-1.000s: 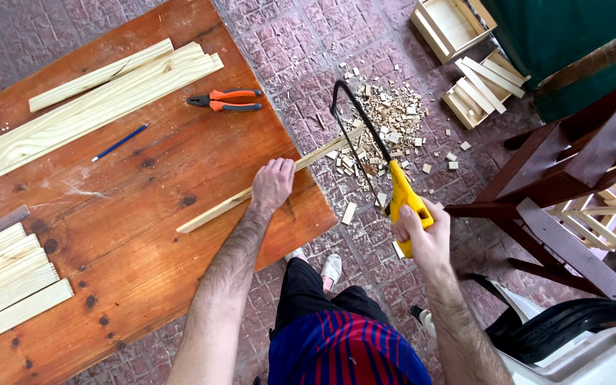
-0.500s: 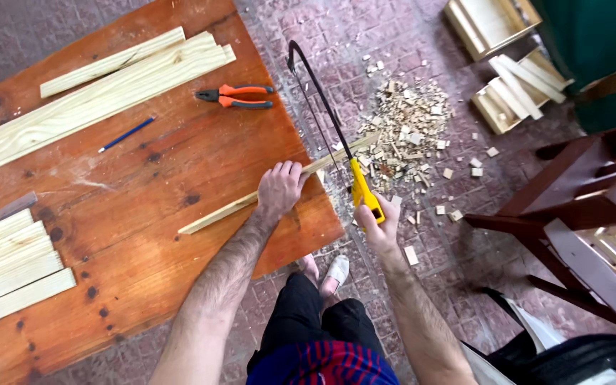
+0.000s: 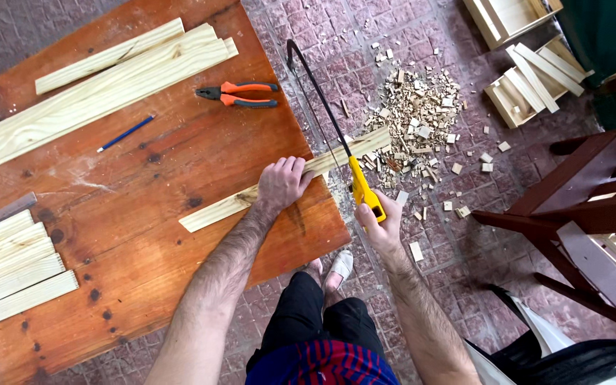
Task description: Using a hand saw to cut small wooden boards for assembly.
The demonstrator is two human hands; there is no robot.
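A long pale wooden strip (image 3: 215, 208) lies across the reddish wooden table (image 3: 151, 242), its far end sticking out past the table's right edge. My left hand (image 3: 283, 182) presses down on the strip near that edge. My right hand (image 3: 381, 222) grips the yellow handle of a black-framed hacksaw (image 3: 322, 107). The saw blade crosses the overhanging part of the strip just beyond the table edge.
Orange-handled pliers (image 3: 240, 93) and a blue pencil (image 3: 125, 133) lie on the table, with long pale boards (image 3: 94, 93) at the back and short slats (image 3: 12, 274) at the left. Offcuts (image 3: 418, 114) litter the tiled floor. Small wooden crates (image 3: 529, 85) and a dark red chair (image 3: 579, 207) stand right.
The saw has been pushed forward, away from me, across the strip; my right hand now sits closer to the table edge. My left hand stays on the strip.
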